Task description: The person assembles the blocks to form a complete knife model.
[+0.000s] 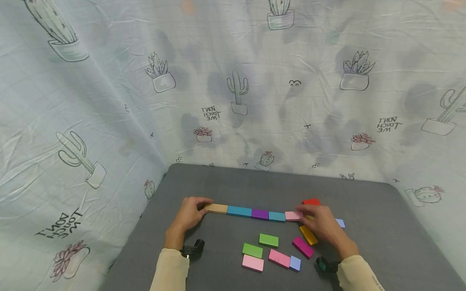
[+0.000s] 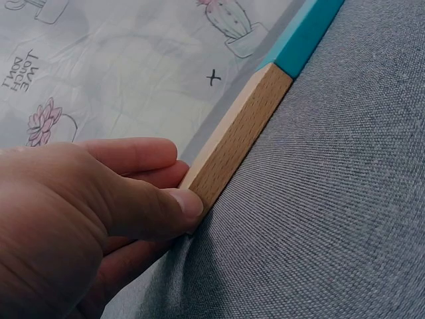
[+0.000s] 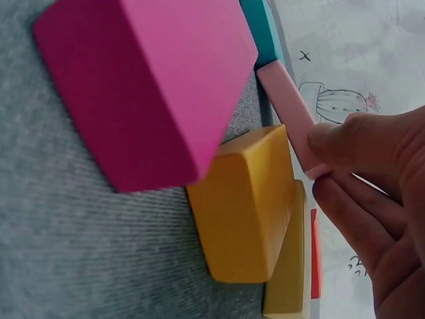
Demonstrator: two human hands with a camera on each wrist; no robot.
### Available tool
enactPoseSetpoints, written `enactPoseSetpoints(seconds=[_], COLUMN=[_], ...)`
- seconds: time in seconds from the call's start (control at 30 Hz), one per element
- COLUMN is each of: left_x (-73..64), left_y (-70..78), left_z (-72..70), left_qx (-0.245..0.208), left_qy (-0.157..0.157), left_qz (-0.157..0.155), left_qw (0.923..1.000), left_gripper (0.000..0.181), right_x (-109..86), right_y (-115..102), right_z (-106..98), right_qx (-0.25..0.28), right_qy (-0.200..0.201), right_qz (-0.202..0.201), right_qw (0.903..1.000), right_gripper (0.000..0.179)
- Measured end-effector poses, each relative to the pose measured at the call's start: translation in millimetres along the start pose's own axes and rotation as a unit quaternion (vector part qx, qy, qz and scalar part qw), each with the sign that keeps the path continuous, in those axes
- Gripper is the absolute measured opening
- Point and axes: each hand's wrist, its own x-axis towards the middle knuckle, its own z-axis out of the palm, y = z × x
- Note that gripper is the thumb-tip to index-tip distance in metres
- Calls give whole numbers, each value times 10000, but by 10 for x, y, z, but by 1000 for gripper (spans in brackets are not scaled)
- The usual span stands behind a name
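A straight row of blocks lies end to end: a natural wood block point(image 1: 217, 208), a long blue block point(image 1: 239, 211), a purple block point(image 1: 260, 214), a shorter teal block point(image 1: 277, 217) and a light pink block point(image 1: 293, 216). My left hand point(image 1: 190, 214) pinches the row's left end, its thumb point(image 2: 188, 203) on the wood block's near corner and fingers behind. At the other end, my right hand point(image 1: 322, 222) holds the light pink block between thumb point(image 3: 325, 141) and fingers. In the right wrist view, the pink block's far end meets the teal block point(image 3: 262, 30).
Close by the right hand lie a yellow-orange block point(image 1: 308, 235), a magenta block point(image 1: 303, 247) and a red block point(image 1: 311, 202). Nearer me are two green blocks point(image 1: 268, 240), pink blocks point(image 1: 253, 263) and a small light-blue block point(image 1: 295, 263). A patterned curtain point(image 1: 236, 133) surrounds the grey table point(image 1: 218, 182).
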Motion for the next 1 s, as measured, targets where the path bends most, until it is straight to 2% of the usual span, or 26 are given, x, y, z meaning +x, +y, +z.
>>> enactPoseSetpoints(seconds=[0.2,0.4,1.0], left_x=[-2,3,4], left_y=[19,28,26], left_z=[-4,-11,-8], left_qx=[-63,-102,1], left_qy=[-39,-8,11], left_qz=[-93,-145,-186], left_qw=[9999,9998,9998], left_gripper=[32,33,32], right_x=[-8,-28,10], right_y=[34,79,45], right_z=[16,51,55], right_qx=[-166,-423,-557], right_qy=[-141,-101,-235], right_qz=[11,-11,-262], right_qw=[9998,9991,9978], right_gripper=[33,34,32])
